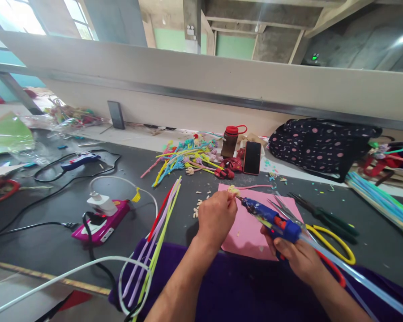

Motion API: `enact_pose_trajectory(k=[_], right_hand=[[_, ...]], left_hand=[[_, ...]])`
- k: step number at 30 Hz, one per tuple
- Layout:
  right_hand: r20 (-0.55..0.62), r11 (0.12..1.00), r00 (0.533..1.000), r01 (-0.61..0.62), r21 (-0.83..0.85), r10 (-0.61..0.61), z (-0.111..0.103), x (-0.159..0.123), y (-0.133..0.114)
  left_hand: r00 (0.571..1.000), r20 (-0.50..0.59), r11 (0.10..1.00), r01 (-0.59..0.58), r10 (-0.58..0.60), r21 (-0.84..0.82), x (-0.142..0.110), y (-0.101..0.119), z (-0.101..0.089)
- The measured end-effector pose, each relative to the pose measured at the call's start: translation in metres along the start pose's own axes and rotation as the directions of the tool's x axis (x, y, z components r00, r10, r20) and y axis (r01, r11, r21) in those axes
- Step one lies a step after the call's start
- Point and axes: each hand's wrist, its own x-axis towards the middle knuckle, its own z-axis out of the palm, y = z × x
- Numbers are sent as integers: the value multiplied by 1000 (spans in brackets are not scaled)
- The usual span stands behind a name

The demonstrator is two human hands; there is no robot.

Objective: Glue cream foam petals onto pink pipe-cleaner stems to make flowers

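My left hand (pixel 215 217) is closed in a pinch on a small cream-coloured flower piece (pixel 233 191), held over a pink sheet (pixel 255 223). My right hand (pixel 297 257) grips a blue glue gun (pixel 270 217). Its nozzle points left and touches or nearly touches the small piece. A clear glue stick (pixel 349 270) sticks out of the gun's back toward the lower right. Both forearms rest over purple cloth (pixel 242 290) at the table's near edge.
Scissors with yellow handles (pixel 325 239) and green-handled pliers (pixel 325 217) lie right of the pink sheet. Coloured pipe cleaners (pixel 161 214), a pile of finished flowers (pixel 188 158), a bottle (pixel 230 141), a phone (pixel 252 157), a dotted bag (pixel 319 147) and a pink power strip (pixel 100 221) are around.
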Motion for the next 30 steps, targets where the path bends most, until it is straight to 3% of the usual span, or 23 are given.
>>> enact_pose_trajectory(k=[4, 7, 12, 15, 18, 20, 22, 24, 26, 30], right_hand=[[-74, 1000, 997, 7, 14, -6, -14, 2, 8], [-108, 981, 991, 58, -185, -79, -19, 12, 2], [96, 752, 989, 146, -642, -110, -4, 27, -1], [152, 643, 985, 169, -747, -82, 11, 27, 4], [168, 609, 985, 163, -776, -50, 15, 24, 5], [187, 640, 980, 189, -744, -72, 11, 24, 3], [184, 735, 970, 242, -633, -161, 4, 25, -1], [91, 859, 963, 268, -435, -255, -2, 26, -7], [-53, 944, 963, 246, -221, -264, -3, 26, -12], [-188, 975, 956, 219, -45, -224, 5, 24, -18]], left_hand=[[995, 27, 980, 99, -96, -171, 4, -3, -3], [989, 50, 947, 150, -142, -284, 7, -5, -8], [978, 103, 891, 210, -184, -403, 9, -8, -16], [972, 130, 857, 232, -194, -460, 8, -7, -17], [968, 164, 832, 247, -190, -497, 6, -4, -17], [962, 208, 792, 263, -175, -551, 4, 0, -16], [942, 302, 709, 314, -148, -632, 3, 6, -16], [898, 428, 602, 397, -99, -692, 2, 11, -15], [847, 530, 516, 474, -47, -713, 1, 15, -14], [764, 645, 431, 579, 8, -692, -1, 20, -14]])
